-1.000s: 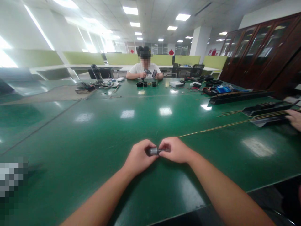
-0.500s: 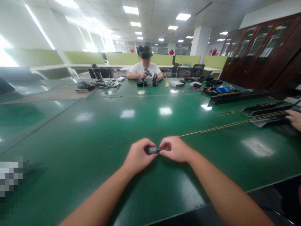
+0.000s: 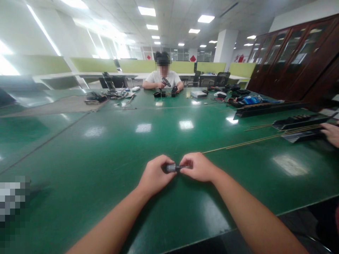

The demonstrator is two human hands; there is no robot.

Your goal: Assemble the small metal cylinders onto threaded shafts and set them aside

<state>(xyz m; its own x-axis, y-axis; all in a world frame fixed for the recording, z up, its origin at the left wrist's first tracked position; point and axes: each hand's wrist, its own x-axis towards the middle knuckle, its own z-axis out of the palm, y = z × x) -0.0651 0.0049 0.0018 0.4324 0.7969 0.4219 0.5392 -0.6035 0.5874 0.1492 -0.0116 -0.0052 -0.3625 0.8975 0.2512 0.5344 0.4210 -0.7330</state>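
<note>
Over the glossy green tabletop (image 3: 106,151), my left hand (image 3: 156,174) closes its thumb and fingers around a small silver-and-black cylinder (image 3: 171,168). A thin dark rod (image 3: 184,167) sticks out of the cylinder's right end. My right hand (image 3: 199,167) pinches that rod between thumb and fingertips, so both hands meet on one piece. Its exact kind is too small to make out, and my left palm hides its left end. Just beyond my right hand, long thin brass-coloured rods (image 3: 246,143) run off to the right.
Black channel-shaped profiles (image 3: 299,135) lie at the right, where another person's hand (image 3: 331,133) rests. Across the table a person (image 3: 162,76) holds a power drill (image 3: 166,82). Tools and a white box (image 3: 199,94) line the far side. A blurred-out item (image 3: 12,199) sits at left.
Both my hands keep the same hold with hardly any movement. Across the table, the dark piece in the other person's hand has tilted lower.
</note>
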